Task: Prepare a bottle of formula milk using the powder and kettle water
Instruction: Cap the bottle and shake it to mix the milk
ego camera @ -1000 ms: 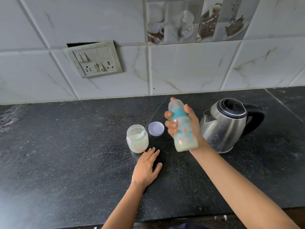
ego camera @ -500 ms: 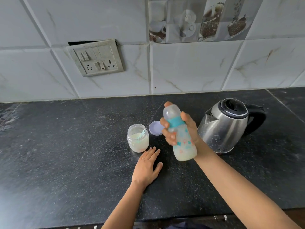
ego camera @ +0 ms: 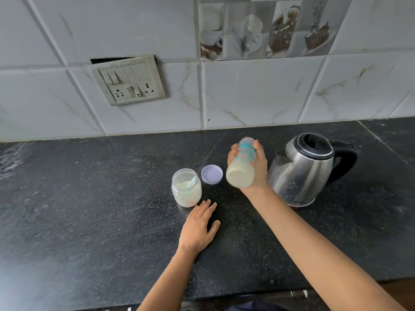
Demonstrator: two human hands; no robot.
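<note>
My right hand (ego camera: pixel 258 167) grips a capped baby bottle (ego camera: pixel 241 167) with a teal collar, held in the air and tilted so its milky base faces me. The image of the bottle is blurred. My left hand (ego camera: pixel 198 227) rests flat on the black counter (ego camera: pixel 89 209), fingers apart, just in front of an open clear jar of white powder (ego camera: pixel 186 188) with a pale green scoop inside. The jar's lilac lid (ego camera: pixel 211 174) lies behind it. A steel kettle (ego camera: pixel 301 169) with a black lid and handle stands to the right of the bottle.
A tiled wall rises behind the counter, with a crooked switch and socket plate (ego camera: pixel 130 80) at the left. The counter's front edge runs just below my forearms.
The bottle has swung from nearly upright to tilted with its base toward me, moving slightly right and up. My left hand stays flat on the counter.
</note>
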